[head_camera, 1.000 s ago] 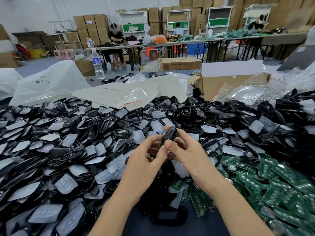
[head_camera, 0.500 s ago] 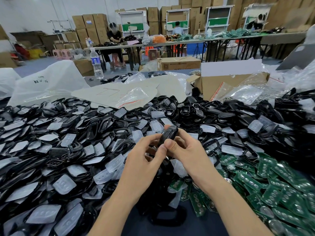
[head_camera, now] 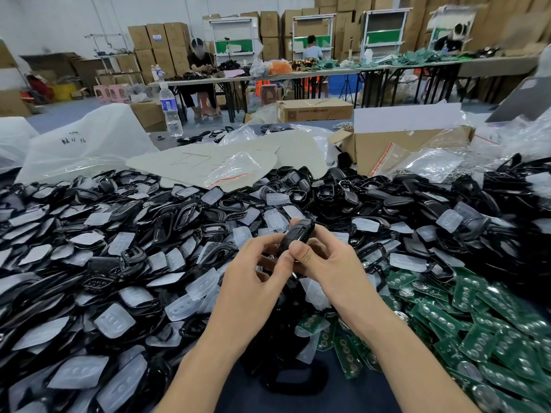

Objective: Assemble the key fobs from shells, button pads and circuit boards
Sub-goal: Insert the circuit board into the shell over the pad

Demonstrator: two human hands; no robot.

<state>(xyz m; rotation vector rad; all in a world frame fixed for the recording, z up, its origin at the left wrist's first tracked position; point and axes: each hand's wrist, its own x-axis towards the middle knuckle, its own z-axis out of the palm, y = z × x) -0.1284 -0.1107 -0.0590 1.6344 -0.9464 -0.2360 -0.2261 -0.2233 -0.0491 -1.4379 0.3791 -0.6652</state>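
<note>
Barely anything shifts here, left hand and right hand both keep pinching the black fob between them, guess it's still getting snapped shut.

Place: factory assembly hall, half warehouse.
Desk: buried in bulk heaps of black shells, clear pads and green boards.
Back wall: brown cartons stacked high, metal racks among them.
Far desks: long folding rows carrying more parts, workers seated at them.
Packing: big plastic bags and an open box at the desk's far edge.
</note>
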